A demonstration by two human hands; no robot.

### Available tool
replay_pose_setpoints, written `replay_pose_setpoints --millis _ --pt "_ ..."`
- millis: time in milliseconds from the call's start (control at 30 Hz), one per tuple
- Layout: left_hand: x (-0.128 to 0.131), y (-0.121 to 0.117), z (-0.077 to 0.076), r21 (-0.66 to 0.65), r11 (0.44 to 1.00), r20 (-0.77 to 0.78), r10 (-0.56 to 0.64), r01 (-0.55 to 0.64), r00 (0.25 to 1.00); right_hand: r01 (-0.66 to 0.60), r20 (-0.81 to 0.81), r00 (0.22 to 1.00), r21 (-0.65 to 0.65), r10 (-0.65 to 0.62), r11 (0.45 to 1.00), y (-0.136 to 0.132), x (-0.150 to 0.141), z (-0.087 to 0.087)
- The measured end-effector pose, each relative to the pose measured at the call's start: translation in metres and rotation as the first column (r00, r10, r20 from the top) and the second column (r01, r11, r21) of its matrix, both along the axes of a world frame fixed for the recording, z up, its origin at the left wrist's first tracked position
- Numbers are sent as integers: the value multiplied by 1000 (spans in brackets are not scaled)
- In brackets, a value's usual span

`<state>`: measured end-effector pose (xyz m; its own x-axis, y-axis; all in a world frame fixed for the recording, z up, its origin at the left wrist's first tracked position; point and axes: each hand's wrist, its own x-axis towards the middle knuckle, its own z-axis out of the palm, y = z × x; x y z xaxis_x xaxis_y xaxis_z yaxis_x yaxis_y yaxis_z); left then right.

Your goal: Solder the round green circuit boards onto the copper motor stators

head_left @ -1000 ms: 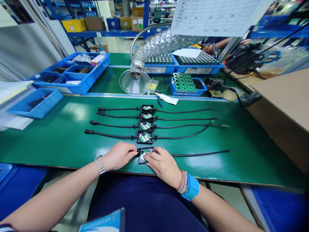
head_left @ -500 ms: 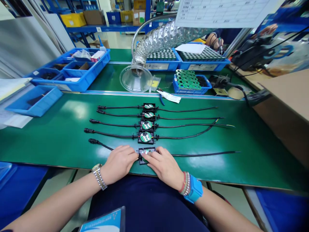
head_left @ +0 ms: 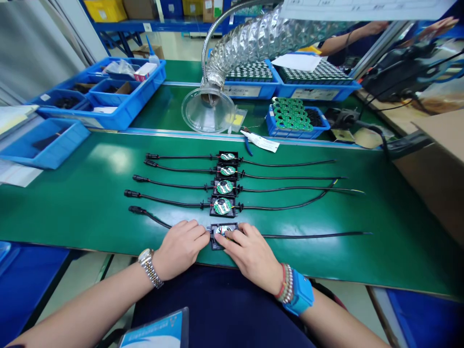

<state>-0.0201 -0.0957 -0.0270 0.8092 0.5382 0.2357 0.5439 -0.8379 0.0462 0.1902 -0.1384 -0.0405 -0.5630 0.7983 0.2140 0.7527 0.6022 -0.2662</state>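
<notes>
A small black housing [head_left: 222, 233] with a round green circuit board inside lies at the near edge of the green table [head_left: 72, 203], black cables running out of both its sides. My left hand [head_left: 181, 249] rests with curled fingers on the housing's left end and its cable. My right hand [head_left: 250, 253] lies over the housing's right side, fingertips pressing on the board. Beyond them a row of several like housings [head_left: 224, 186] with cables lies in parallel lines.
A clear funnel hood [head_left: 208, 108] on a foil hose hangs at the back centre. Blue bins [head_left: 105, 92] stand back left, a blue tray of green boards [head_left: 295, 121] and trays of dark parts [head_left: 315, 79] back right. Another person's arm shows far right.
Both hands stay on the nearest housing. The left cable's connector end now lies stretched out to the left of my left hand; it was hidden a second ago. The view has tilted down slightly.
</notes>
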Motion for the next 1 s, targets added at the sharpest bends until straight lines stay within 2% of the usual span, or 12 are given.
replay_pose_setpoints --millis 133,300,400,500,567,667,767,900,1000 --pt "1 3 -2 -34 998 -55 -51 49 997 40 37 999 -30 -39 999 0 -4 3" --pt "-1 3 -6 -13 993 -96 -120 119 988 59 31 998 -7 -59 998 1 -8 5" --pt "-4 2 -8 -42 998 -51 -57 55 997 42 -38 998 -16 -42 999 1 -6 4" --pt "-6 1 -10 -131 991 40 43 -38 998 25 -153 988 -75 -36 997 -1 -3 3" --pt "-7 1 -12 -185 981 96 77 -58 992 34 -168 984 -92 -50 995 -1 -2 2" --pt "-6 3 -15 -203 978 135 65 -37 989 43 -107 993 -84 -52 996 0 -3 2" --pt "-5 6 -18 -171 985 108 14 4 994 36 -56 998 -86 -41 996 0 -8 2" --pt "-10 0 -12 -203 978 45 -39 48 998 16 -48 999 -108 -21 994 -12 -11 5" --pt "-19 -9 0 -259 965 29 -35 42 999 -62 -125 991 -148 44 987 -21 -1 14"
